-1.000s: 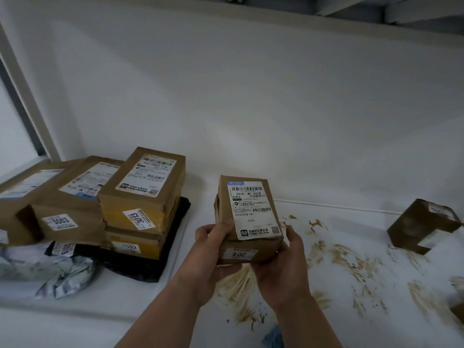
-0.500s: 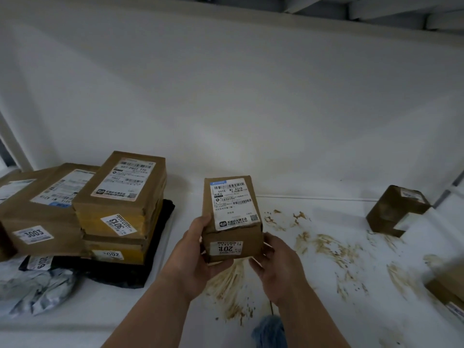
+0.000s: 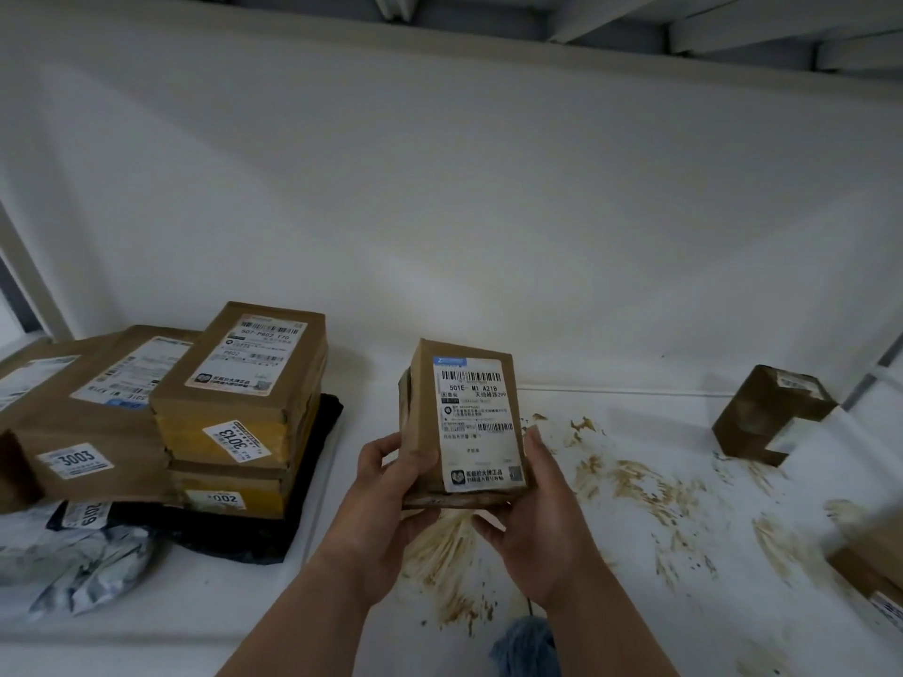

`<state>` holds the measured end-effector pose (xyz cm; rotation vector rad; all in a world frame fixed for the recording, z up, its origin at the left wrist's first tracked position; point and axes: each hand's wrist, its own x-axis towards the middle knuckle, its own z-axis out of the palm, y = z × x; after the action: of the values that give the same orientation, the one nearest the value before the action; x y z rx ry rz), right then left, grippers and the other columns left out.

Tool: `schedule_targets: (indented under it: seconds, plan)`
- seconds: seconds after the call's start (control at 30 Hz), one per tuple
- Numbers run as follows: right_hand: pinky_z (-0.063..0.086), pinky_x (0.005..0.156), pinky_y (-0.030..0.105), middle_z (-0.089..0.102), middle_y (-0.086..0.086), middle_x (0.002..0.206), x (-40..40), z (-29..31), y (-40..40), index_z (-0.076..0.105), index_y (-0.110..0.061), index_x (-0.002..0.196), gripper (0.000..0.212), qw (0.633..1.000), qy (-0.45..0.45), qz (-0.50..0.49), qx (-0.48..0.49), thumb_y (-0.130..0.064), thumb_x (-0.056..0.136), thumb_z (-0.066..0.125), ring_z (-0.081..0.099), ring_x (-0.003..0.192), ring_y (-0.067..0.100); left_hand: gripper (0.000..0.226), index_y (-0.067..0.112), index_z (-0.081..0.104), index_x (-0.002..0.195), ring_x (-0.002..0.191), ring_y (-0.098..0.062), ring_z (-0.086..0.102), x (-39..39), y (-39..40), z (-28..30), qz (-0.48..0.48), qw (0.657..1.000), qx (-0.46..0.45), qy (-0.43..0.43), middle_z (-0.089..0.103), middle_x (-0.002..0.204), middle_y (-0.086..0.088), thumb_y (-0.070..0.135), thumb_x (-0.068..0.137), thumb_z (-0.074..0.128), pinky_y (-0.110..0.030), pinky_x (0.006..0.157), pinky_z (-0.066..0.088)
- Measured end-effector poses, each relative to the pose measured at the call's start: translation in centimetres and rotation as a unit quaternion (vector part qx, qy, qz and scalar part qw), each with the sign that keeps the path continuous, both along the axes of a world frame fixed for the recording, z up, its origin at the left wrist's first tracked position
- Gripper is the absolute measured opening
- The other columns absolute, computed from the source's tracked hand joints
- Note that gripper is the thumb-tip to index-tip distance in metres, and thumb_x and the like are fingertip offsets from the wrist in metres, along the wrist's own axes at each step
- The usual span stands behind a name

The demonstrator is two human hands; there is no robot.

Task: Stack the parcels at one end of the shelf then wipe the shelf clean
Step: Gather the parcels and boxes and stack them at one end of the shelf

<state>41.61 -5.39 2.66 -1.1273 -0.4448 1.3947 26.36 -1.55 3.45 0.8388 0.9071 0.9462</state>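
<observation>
A small brown parcel (image 3: pixel 464 422) with a white shipping label is held above the white shelf (image 3: pixel 635 603) in the middle of the view. My left hand (image 3: pixel 391 500) grips its left side and my right hand (image 3: pixel 532 525) grips its right side and bottom. At the left end stands a stack of brown parcels (image 3: pixel 239 408) marked 3013 and 002, lying on a black bag (image 3: pixel 273 525). Beside them is the parcel marked 3003 (image 3: pixel 93 432). Brown smears (image 3: pixel 630 481) cover the shelf surface to the right.
A small brown box (image 3: pixel 767 415) stands at the back right. Another parcel (image 3: pixel 874 564) shows at the right edge. A grey plastic mailer (image 3: pixel 68 559) lies front left. A blue-grey cloth (image 3: pixel 527 647) peeks out below my hands. The white back wall is close behind.
The parcel in both hands has tilted so its label faces me more and its front sticker is hidden. The view shifted slightly; the hands keep their hold.
</observation>
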Motion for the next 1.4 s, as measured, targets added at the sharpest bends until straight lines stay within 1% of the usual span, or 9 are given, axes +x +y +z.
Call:
schedule_targets:
  seconds: [0.17,0.37,0.53,0.67,0.77,0.93,1.03,1.3,1.4]
  plan:
    - [0.045,0.092,0.042,0.072,0.009,0.115,-0.1,-0.9,-0.4,0.060,-0.018,0.125,0.053,1.000,0.026,0.004,0.008,-0.031,0.074,0.067,0.064,0.111,0.029,0.046,0.030,0.052,0.121,0.098,-0.025,0.066,-0.4,-0.5,0.7,-0.037,0.998,0.036,0.031,0.072,0.103,-0.004,0.004,0.083,0.057,-0.034,0.071,0.050]
    - [0.055,0.078,0.054,0.069,0.019,0.115,-0.1,-1.9,-0.8,0.053,-0.009,0.116,0.061,0.997,0.026,0.014,0.073,-0.003,0.056,0.057,0.063,0.107,0.043,0.068,0.029,0.046,0.123,0.101,-0.030,0.064,-0.7,-0.9,0.5,-0.048,0.994,0.056,0.079,0.070,0.107,-0.006,-0.017,0.073,0.040,-0.031,0.059,0.053]
    - [0.049,0.086,0.059,0.069,0.014,0.114,0.1,-2.0,-0.8,0.057,-0.012,0.118,0.065,0.993,-0.005,0.006,0.115,-0.003,0.053,0.051,0.060,0.110,0.040,0.082,0.038,0.050,0.127,0.106,-0.025,0.062,-1.0,-1.9,0.4,-0.064,0.989,0.077,0.109,0.073,0.102,0.002,-0.021,0.071,0.035,-0.049,0.090,0.053]
    - [0.050,0.082,0.055,0.069,0.014,0.113,0.0,-2.0,-1.2,0.058,-0.011,0.113,0.063,0.992,-0.001,-0.007,0.125,0.000,0.052,0.051,0.060,0.111,0.041,0.088,0.041,0.049,0.132,0.108,-0.021,0.062,-1.2,-2.4,0.8,-0.071,0.985,0.097,0.122,0.073,0.106,0.006,-0.022,0.073,0.033,-0.046,0.095,0.051]
    - [0.043,0.096,0.062,0.068,0.015,0.117,-0.4,-1.9,-1.4,0.057,-0.013,0.118,0.066,0.993,0.011,-0.010,0.118,-0.002,0.053,0.056,0.058,0.115,0.042,0.085,0.043,0.041,0.140,0.109,-0.018,0.062,-1.5,-2.5,1.0,-0.080,0.984,0.101,0.126,0.071,0.110,0.008,-0.015,0.078,0.038,-0.046,0.099,0.048]
    - [0.048,0.087,0.039,0.072,0.007,0.110,-0.8,-0.8,-2.2,0.060,-0.016,0.123,0.058,0.997,0.008,-0.034,0.065,-0.029,0.068,0.071,0.064,0.108,0.028,0.045,0.044,0.046,0.137,0.110,-0.008,0.060,-1.9,-2.8,1.4,-0.039,0.990,0.066,0.118,0.069,0.114,0.014,0.028,0.095,0.052,-0.028,0.089,0.046]
    - [0.046,0.097,0.043,0.071,0.007,0.116,-1.2,-0.4,-2.5,0.064,-0.020,0.120,0.048,0.998,0.004,-0.028,0.047,-0.042,0.077,0.066,0.064,0.110,0.027,0.042,0.042,0.051,0.134,0.112,-0.006,0.058,-2.1,-3.0,1.7,-0.009,0.988,0.072,0.135,0.069,0.114,0.016,0.043,0.092,0.056,-0.035,0.101,0.041]
    - [0.047,0.095,0.048,0.074,0.008,0.107,-2.8,0.6,-3.1,0.068,-0.025,0.115,0.051,0.999,-0.022,0.017,0.018,-0.059,0.078,0.059,0.066,0.110,0.035,0.040,0.040,0.053,0.131,0.105,0.000,0.054,-2.7,-3.8,3.2,0.030,0.990,0.080,0.113,0.067,0.111,0.016,0.047,0.092,0.055,-0.026,0.086,0.036]
    - [0.047,0.091,0.046,0.074,0.012,0.108,-3.5,1.3,-3.2,0.065,-0.024,0.119,0.055,0.998,-0.042,0.043,0.030,-0.062,0.082,0.052,0.066,0.107,0.037,0.044,0.040,0.049,0.135,0.108,-0.001,0.052,-3.3,-4.0,3.9,0.037,0.988,0.102,0.108,0.064,0.110,0.019,0.047,0.092,0.055,-0.027,0.091,0.033]
